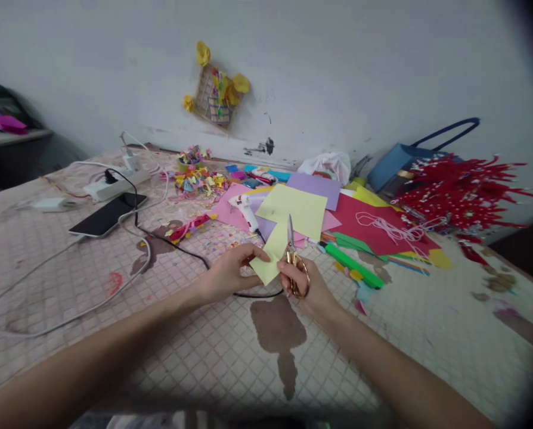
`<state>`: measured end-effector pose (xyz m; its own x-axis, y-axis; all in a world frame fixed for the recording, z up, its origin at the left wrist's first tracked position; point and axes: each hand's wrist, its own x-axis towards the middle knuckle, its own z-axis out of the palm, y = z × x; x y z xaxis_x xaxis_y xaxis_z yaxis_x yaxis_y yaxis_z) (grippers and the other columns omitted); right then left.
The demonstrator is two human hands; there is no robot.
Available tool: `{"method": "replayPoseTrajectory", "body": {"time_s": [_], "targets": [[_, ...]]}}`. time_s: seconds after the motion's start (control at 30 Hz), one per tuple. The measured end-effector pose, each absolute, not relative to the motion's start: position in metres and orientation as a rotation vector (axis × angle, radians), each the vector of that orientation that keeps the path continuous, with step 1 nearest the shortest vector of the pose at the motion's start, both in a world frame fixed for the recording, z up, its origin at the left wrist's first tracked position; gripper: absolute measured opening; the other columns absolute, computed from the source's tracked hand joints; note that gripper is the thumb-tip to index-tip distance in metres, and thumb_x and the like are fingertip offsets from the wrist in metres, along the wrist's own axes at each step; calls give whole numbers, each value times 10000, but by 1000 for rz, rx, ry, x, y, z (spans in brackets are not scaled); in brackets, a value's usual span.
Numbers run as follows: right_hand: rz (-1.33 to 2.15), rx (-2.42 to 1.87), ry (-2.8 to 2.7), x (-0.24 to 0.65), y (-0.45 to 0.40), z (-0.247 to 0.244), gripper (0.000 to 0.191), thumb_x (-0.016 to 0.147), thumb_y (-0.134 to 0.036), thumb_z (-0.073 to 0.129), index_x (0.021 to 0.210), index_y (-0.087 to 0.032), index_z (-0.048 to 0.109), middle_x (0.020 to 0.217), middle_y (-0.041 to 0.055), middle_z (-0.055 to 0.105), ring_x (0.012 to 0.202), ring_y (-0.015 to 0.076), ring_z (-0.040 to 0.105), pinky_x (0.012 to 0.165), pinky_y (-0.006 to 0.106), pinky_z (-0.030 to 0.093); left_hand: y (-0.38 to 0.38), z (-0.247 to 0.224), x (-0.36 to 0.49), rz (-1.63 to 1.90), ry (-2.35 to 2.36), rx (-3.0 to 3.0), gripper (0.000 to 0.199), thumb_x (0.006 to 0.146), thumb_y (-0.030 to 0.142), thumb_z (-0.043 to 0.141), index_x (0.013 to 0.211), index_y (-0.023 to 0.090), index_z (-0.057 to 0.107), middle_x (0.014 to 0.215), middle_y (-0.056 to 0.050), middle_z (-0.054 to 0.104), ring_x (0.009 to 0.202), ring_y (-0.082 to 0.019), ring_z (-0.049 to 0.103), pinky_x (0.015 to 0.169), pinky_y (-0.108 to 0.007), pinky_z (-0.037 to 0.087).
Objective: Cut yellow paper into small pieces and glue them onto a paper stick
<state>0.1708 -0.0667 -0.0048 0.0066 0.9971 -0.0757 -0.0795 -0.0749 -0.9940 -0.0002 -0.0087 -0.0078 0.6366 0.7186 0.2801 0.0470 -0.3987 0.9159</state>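
Near the middle of the table my left hand [231, 271] pinches the left edge of a strip of pale yellow paper [267, 265]. My right hand [306, 283] has its fingers through the loops of gold-handled scissors [292, 255], whose blades point up and away from me. The right fingertips also reach the paper strip's right edge. Beyond the hands lies a larger pale yellow sheet [296, 208], partly behind the scissors' tips. A white glue gun [245, 211] rests on pink paper just left of that sheet.
Several coloured sheets, including red paper [360, 223], spread behind my hands. A green cutter [353, 265] lies to the right. A phone [108, 215], a power strip [117, 183] and loose cables occupy the left. Red pipe-cleaner stems [458, 190] stand at the right back.
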Motion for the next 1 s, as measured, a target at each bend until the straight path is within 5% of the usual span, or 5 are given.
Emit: {"method": "replayPoseTrajectory", "body": {"time_s": [0.3,1.0], "targets": [[1328,-1152,-1063,172,-66,-1,284,775,-407,544,633,-162,515,413,-57,448,327,55,368,326,186,250,-9,-6,1,891,440,1743,151,710,221,651,763,115,557,803,-51,569,773,-135,544,730,-274,422],[1219,-1207,-1334,172,-66,-10,236,775,-380,551,666,-180,488,439,-68,445,352,61,385,347,178,308,-15,-9,6,760,686,1112,275,607,269,737,692,109,530,613,12,601,546,-64,538,557,-196,418]]}}
